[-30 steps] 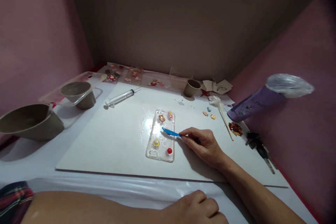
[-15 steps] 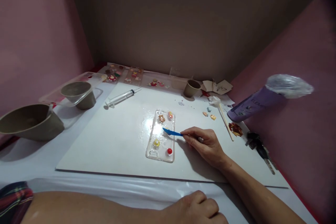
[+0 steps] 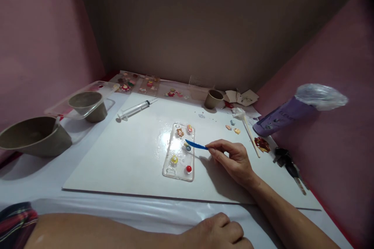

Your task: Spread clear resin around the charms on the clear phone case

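My right hand [image 3: 232,159] pinches the end of a small blue plastic knife [image 3: 196,144]. The blade's tip points left, above a clear phone case [image 3: 168,163] lying flat on a white board [image 3: 117,155]. On the case sit small charms: a brown bear [image 3: 180,132], a pink one [image 3: 189,128], a yellow ring-like one [image 3: 174,159], a red ball [image 3: 188,169] and a bluish-grey one [image 3: 188,148] just under the knife. Whether the blade touches it I cannot tell. My left hand [image 3: 217,231] rests curled at the bottom edge, its fingertips hidden, nothing visible in it.
A syringe [image 3: 134,110] lies on the board's left. Grey-brown cups [image 3: 96,113] stand left and one cup [image 3: 212,100] at the back. To the right are a wooden stick [image 3: 251,137], a purple tumbler [image 3: 280,116] and dark-handled tools [image 3: 290,169]. Decorated cases [image 3: 149,85] lie behind.
My right hand and the knife have shifted slightly right, uncovering the bluish-grey charm. The case stays put on the board, and my left hand has barely moved.
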Available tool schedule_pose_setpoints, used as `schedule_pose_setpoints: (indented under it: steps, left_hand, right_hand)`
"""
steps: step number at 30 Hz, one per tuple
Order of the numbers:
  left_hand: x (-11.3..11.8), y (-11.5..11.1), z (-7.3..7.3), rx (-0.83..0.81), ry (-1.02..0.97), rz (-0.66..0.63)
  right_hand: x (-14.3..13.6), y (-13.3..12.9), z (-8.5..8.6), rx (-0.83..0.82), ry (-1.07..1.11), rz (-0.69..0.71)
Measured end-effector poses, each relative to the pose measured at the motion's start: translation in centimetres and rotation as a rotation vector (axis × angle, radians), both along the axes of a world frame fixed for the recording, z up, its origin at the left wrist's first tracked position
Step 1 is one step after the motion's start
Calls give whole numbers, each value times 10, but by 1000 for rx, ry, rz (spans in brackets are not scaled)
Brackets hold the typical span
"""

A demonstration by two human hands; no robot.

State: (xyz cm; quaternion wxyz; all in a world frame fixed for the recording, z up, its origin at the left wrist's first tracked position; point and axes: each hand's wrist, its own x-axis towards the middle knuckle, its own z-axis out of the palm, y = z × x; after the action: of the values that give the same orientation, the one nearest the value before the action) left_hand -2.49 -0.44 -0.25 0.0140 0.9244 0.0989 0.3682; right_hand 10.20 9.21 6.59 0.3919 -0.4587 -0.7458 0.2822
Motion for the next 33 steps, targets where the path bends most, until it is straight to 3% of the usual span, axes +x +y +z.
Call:
schedule_pose_setpoints:
  steps: [19,33]
  left_hand:
    - [-2,1,7,6,-2,3]
    - [-2,0,3,-12,31,-7]
  right_hand:
    - [1,-1,-1,12,-79,-8]
    - [5,1,1,30,-80,-18]
